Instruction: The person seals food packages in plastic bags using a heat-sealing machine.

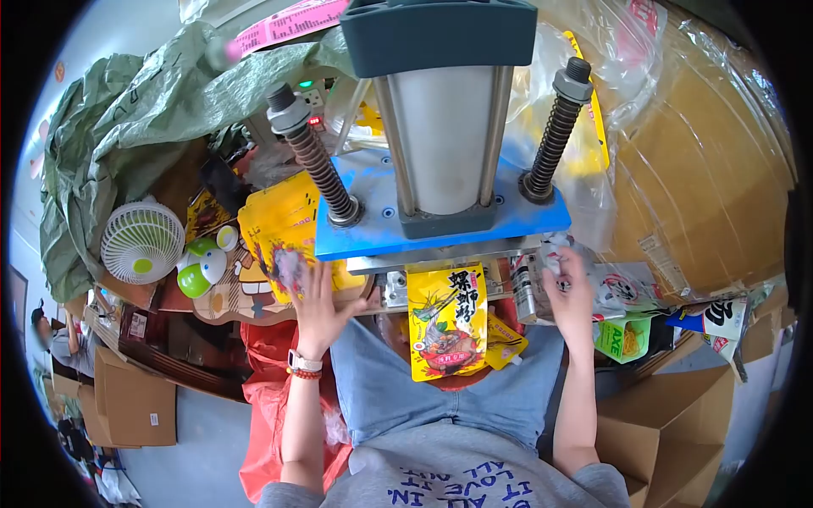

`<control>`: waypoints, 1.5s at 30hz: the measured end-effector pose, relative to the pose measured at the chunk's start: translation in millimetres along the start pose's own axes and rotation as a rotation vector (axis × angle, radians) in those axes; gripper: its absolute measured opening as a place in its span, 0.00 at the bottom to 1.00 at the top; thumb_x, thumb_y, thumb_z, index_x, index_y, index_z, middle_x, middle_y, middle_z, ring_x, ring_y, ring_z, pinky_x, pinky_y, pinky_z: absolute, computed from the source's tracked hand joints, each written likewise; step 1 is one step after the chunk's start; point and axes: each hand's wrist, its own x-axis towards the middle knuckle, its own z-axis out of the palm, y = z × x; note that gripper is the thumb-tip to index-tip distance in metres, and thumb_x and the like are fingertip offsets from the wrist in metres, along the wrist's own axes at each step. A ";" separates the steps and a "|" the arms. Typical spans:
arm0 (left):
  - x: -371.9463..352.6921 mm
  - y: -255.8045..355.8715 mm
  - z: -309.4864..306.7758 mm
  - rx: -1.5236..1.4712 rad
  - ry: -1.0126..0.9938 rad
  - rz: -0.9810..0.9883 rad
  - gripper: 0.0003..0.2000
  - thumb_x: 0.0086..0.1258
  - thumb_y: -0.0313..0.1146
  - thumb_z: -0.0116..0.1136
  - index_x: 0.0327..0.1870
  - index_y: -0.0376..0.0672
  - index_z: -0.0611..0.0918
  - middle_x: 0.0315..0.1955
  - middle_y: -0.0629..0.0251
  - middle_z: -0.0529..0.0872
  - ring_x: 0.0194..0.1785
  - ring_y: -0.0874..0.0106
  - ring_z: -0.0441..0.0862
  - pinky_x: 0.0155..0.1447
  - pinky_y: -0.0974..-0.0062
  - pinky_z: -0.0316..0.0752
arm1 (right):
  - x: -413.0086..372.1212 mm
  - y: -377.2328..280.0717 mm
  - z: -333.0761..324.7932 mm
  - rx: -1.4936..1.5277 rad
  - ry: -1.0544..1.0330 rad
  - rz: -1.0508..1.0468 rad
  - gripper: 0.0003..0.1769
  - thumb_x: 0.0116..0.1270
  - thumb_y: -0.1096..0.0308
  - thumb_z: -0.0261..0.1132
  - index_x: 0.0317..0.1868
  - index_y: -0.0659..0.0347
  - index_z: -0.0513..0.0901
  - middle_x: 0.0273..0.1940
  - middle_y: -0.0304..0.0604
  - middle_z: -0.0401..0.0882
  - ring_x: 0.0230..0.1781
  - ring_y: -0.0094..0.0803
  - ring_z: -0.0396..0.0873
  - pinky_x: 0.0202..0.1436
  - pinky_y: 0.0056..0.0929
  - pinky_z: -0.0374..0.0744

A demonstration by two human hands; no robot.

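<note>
My left hand (315,306) has its fingers spread over the near edge of a stack of yellow printed pouches (279,224), left of the press. My right hand (571,292) is curled beside the right end of the press, at some clear and greyish plastic (555,245); what its fingers hold cannot be made out. Between my hands, a yellow food pouch (447,326) with black characters hangs below the press's metal jaw (445,252). Another yellow pouch with a small spout (506,343) lies lower, in a red container (461,381) at my lap.
The press (440,135) has a blue plate (440,224) and two spring posts. A white fan (142,243) and green-white object (201,267) stand left. A large cardboard box (694,169), a green pouch (622,339) and an open carton (669,423) are right.
</note>
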 end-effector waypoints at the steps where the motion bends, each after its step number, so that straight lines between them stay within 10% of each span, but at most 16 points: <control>1: -14.1 0.4 -6.6 -0.010 -0.032 0.063 0.38 0.61 0.49 0.68 0.70 0.41 0.70 0.71 0.56 0.69 0.76 0.56 0.61 0.76 0.44 0.49 | -6.8 -10.9 -4.4 0.466 0.058 0.078 0.17 0.63 0.80 0.65 0.52 0.61 0.75 0.49 0.47 0.81 0.47 0.39 0.81 0.53 0.32 0.79; 3: -34.7 -11.3 -5.6 -0.124 0.011 0.174 0.27 0.62 0.36 0.69 0.64 0.44 0.78 0.63 0.54 0.79 0.67 0.61 0.76 0.69 0.60 0.69 | -22.3 -29.3 -17.2 1.073 0.066 0.182 0.19 0.60 0.84 0.68 0.50 0.63 0.75 0.51 0.43 0.81 0.52 0.26 0.79 0.56 0.28 0.78; 6: -48.4 10.0 -33.0 -0.461 -0.020 -0.143 0.14 0.56 0.20 0.67 0.45 0.39 0.88 0.39 0.58 0.90 0.44 0.67 0.89 0.47 0.77 0.81 | -41.8 -69.5 -43.4 0.925 -0.114 -0.128 0.21 0.54 0.82 0.74 0.49 0.65 0.79 0.51 0.46 0.81 0.49 0.30 0.81 0.56 0.30 0.79; 12: -62.8 74.9 -83.1 -0.535 0.201 0.247 0.21 0.46 0.13 0.58 0.43 0.40 0.87 0.43 0.60 0.90 0.51 0.62 0.87 0.55 0.69 0.82 | -45.4 -120.9 -29.3 0.176 -0.086 -0.648 0.20 0.54 0.74 0.73 0.49 0.65 0.83 0.47 0.46 0.81 0.44 0.43 0.80 0.48 0.37 0.81; 17: -64.1 97.1 -116.6 -0.679 0.076 0.465 0.19 0.46 0.18 0.61 0.44 0.39 0.87 0.43 0.60 0.90 0.46 0.65 0.89 0.51 0.71 0.84 | -49.5 -131.2 -56.3 0.332 -0.209 -0.915 0.22 0.60 0.70 0.70 0.54 0.67 0.81 0.47 0.43 0.80 0.46 0.37 0.79 0.52 0.34 0.80; 21: -60.2 115.9 -92.7 -0.929 -0.185 0.295 0.10 0.62 0.27 0.68 0.43 0.37 0.88 0.35 0.59 0.90 0.35 0.69 0.89 0.37 0.76 0.81 | -39.8 -125.2 -54.6 0.337 -0.292 -0.663 0.35 0.56 0.61 0.75 0.63 0.64 0.76 0.48 0.43 0.81 0.53 0.40 0.77 0.58 0.38 0.76; 23: -63.7 127.2 -40.3 -1.201 -0.355 -0.113 0.10 0.69 0.34 0.67 0.40 0.35 0.88 0.31 0.66 0.90 0.31 0.81 0.83 0.33 0.80 0.75 | -30.5 -115.7 -42.0 0.313 -0.152 -0.510 0.37 0.53 0.62 0.78 0.63 0.63 0.77 0.51 0.46 0.82 0.53 0.46 0.78 0.58 0.40 0.76; 27: -33.1 139.4 -8.5 -1.706 -0.437 -0.554 0.11 0.73 0.34 0.64 0.40 0.33 0.88 0.34 0.69 0.90 0.34 0.85 0.82 0.38 0.84 0.76 | -19.4 -83.8 -66.5 0.187 -0.002 -0.212 0.25 0.62 0.70 0.71 0.59 0.65 0.77 0.53 0.53 0.80 0.54 0.49 0.78 0.61 0.39 0.74; 34: -4.3 140.6 -6.4 -1.914 -0.387 -0.666 0.11 0.73 0.31 0.62 0.49 0.32 0.84 0.43 0.61 0.89 0.41 0.76 0.86 0.44 0.78 0.81 | 18.0 21.4 17.5 -0.402 -0.065 -0.169 0.15 0.68 0.71 0.63 0.54 0.64 0.79 0.51 0.55 0.80 0.50 0.55 0.78 0.55 0.45 0.76; 37: 7.1 116.3 -26.9 -1.533 -0.570 -0.557 0.15 0.71 0.35 0.65 0.50 0.31 0.83 0.42 0.65 0.88 0.41 0.80 0.84 0.46 0.82 0.77 | 2.2 10.7 5.8 0.055 -0.031 -0.011 0.13 0.65 0.75 0.66 0.50 0.64 0.81 0.43 0.48 0.85 0.35 0.47 0.84 0.42 0.33 0.80; 40: 16.4 61.8 -20.5 -0.381 0.180 -0.175 0.38 0.63 0.50 0.69 0.68 0.35 0.70 0.65 0.46 0.74 0.66 0.59 0.74 0.68 0.55 0.67 | -15.6 -2.5 -13.7 0.554 0.001 0.180 0.13 0.63 0.77 0.70 0.48 0.66 0.81 0.39 0.41 0.85 0.36 0.27 0.83 0.42 0.26 0.79; 41: 12.5 43.1 -16.2 0.031 0.114 -0.086 0.46 0.59 0.55 0.70 0.73 0.38 0.62 0.74 0.49 0.61 0.77 0.55 0.58 0.77 0.46 0.47 | -21.4 -13.7 -22.3 0.853 -0.034 0.228 0.14 0.62 0.80 0.71 0.49 0.67 0.82 0.40 0.36 0.84 0.38 0.20 0.80 0.43 0.20 0.78; 43: -7.2 19.4 -0.6 -0.029 -0.090 0.047 0.47 0.57 0.57 0.69 0.73 0.39 0.63 0.76 0.56 0.60 0.79 0.58 0.54 0.79 0.43 0.37 | -36.7 -30.9 -32.1 1.041 -0.153 0.251 0.15 0.62 0.81 0.70 0.50 0.67 0.82 0.43 0.37 0.83 0.40 0.21 0.80 0.44 0.20 0.79; 45: -30.5 10.8 -2.2 -0.216 -0.015 0.182 0.32 0.57 0.36 0.70 0.65 0.42 0.75 0.65 0.58 0.75 0.70 0.59 0.71 0.73 0.54 0.60 | -47.9 -53.7 -35.7 1.016 -0.119 0.156 0.18 0.59 0.82 0.72 0.51 0.67 0.83 0.46 0.41 0.84 0.42 0.24 0.81 0.47 0.24 0.80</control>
